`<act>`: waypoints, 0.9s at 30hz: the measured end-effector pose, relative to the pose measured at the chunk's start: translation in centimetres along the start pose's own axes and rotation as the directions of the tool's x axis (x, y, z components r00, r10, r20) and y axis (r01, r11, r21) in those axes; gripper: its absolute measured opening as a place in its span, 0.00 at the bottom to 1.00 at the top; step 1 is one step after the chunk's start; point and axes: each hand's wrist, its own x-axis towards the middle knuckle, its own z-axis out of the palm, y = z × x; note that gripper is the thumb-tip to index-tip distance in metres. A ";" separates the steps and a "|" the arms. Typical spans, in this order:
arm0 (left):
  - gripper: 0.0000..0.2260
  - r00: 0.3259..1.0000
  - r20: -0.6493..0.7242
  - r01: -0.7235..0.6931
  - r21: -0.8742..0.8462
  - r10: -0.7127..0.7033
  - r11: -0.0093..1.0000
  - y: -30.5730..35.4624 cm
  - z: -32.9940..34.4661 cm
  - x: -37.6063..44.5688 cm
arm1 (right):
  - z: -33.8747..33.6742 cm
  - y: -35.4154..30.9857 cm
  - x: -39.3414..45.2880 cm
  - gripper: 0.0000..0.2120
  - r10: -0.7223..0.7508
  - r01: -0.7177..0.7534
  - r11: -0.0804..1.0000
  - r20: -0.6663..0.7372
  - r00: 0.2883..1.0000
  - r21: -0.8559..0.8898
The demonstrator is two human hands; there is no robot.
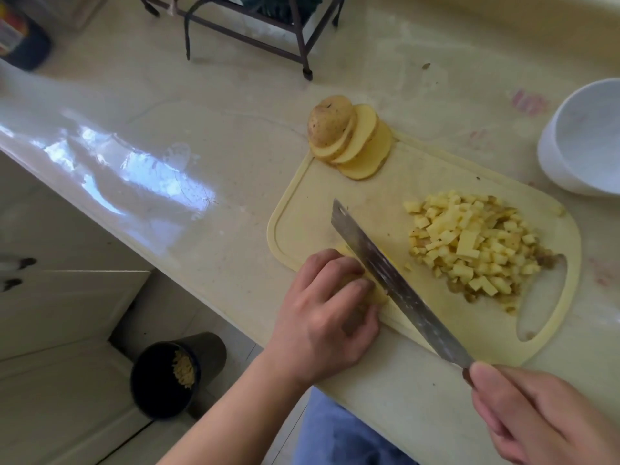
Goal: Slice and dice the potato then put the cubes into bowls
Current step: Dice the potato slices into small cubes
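left hand (330,312) curled, pinning potato slices (372,295) on board (432,172); right hand (540,411) grips knife (396,283). cubes (476,243) beside blade, bowl (583,139) far right.

Left hand (327,317), palm down, fingers (352,290) curled with their tips tucked against the blade's flat; right hand (540,417), forearm out of frame, fingers wrapped round the handle.

A pile of pale yellow cubes (476,246) lies on the board's right half. Overlapping round slices (352,142), one end piece skin-up, rest at its far corner. A white bowl (583,139) stands upright on the tabletop, right of the board
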 end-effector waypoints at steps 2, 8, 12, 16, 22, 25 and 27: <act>0.07 1.000 -0.010 0.013 0.021 -0.013 1.000 0.0 0.0 -0.6 | 0.1 0.2 -0.1 0.42 -0.013 0.013 1.000 -0.011 1.000 -0.019; 0.06 0.999 -0.017 0.034 0.022 -0.034 0.999 0.0 0.0 -0.6 | 0.5 0.9 -0.3 0.40 -0.020 0.019 0.997 -0.027 0.999 -0.068; 0.06 0.999 -0.017 0.041 0.012 -0.040 0.999 0.0 0.1 -0.7 | 0.5 1.3 -0.7 0.40 -0.027 0.022 0.996 -0.053 0.998 -0.083; 0.05 0.999 -0.020 0.037 0.006 -0.037 0.999 -0.1 0.1 -0.7 | 0.4 1.4 -1.3 0.42 0.013 -0.021 0.995 -0.085 0.996 -0.095; 0.05 1.000 -0.019 0.015 -0.011 -0.015 1.000 -0.1 0.0 -0.4 | 0.5 0.6 -1.0 0.42 -0.016 0.003 0.993 -0.109 0.994 -0.114; 0.04 1.000 -0.013 0.013 -0.029 -0.013 0.999 -0.2 0.0 -0.4 | 0.6 0.3 0.5 0.42 -0.050 0.049 0.996 -0.015 0.999 -0.075; 0.04 1.000 -0.016 0.017 -0.032 -0.017 0.999 -0.1 -0.1 -0.3 | 0.4 0.1 1.0 0.42 -0.057 0.057 0.996 0.002 0.998 -0.070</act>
